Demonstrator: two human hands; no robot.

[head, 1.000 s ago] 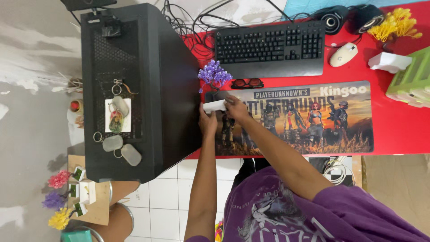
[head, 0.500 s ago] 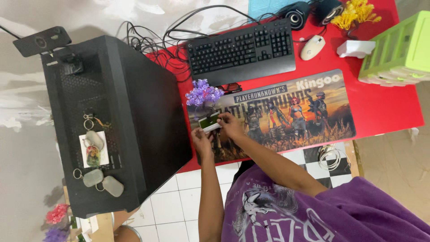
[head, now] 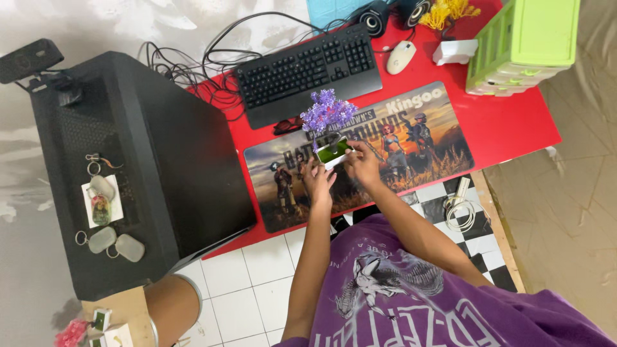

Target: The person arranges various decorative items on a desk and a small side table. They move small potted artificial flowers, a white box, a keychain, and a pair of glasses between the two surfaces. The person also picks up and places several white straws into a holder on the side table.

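Both hands hold a small white planter box [head: 335,153] with a green top, from which a purple beaded tree [head: 327,112] rises. My left hand [head: 317,182] grips the box's near left side and my right hand [head: 361,162] grips its right side. The box is lifted above the picture-printed desk mat [head: 360,151] on the red table [head: 514,115].
A black computer tower [head: 138,167] with key tags on top stands left. Behind the mat lie a black keyboard [head: 305,64], a white mouse [head: 400,56], speakers, a yellow beaded tree [head: 450,11] and a green drawer box [head: 524,38]. Cables tangle at the back.
The planter with the purple tree has been lifted off the mat's left end and carried toward the mat's middle, tilted so its green top shows. The camera view has shifted right.
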